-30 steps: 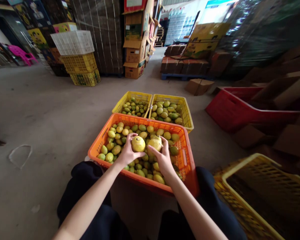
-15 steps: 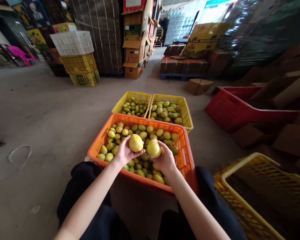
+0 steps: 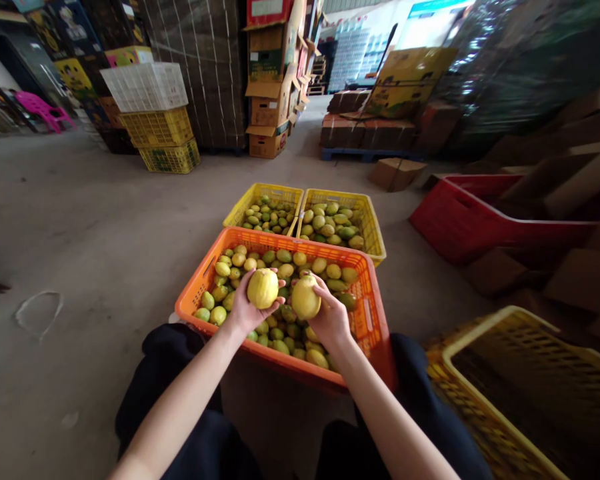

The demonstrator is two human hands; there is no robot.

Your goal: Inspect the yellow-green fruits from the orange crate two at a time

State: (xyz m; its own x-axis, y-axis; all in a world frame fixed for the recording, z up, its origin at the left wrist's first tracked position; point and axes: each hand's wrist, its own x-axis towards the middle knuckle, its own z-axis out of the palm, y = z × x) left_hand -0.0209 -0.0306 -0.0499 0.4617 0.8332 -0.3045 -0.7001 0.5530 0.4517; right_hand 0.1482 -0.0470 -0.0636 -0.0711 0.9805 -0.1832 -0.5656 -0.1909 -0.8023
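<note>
Cupped in my left hand [image 3: 243,312] is a round yellow fruit [image 3: 263,289] with faint ridges, its fingers wrapped under and behind it. My right hand [image 3: 332,320] grips a second yellow fruit [image 3: 306,298], a small stem end showing at its top. The two fruits are held side by side, a little apart, above an orange crate [image 3: 380,333]. Inside that crate lie many loose oval fruits [image 3: 317,359], yellow to green. I cannot tell the exact kind of fruit.
Two yellow crates [image 3: 340,193] of similar fruit touch the orange crate's far side. To the right stand a yellow crate [image 3: 500,400] and a red bin [image 3: 445,220] with cardboard. Stacked crates [image 3: 163,127], cartons [image 3: 267,107] and a loaded pallet [image 3: 365,153] stand farther back.
My left hand has moved slightly left and turned its fruit, showing another side. The fruit in my right hand has tilted, with its stem end now upward. The crates have stayed put.
</note>
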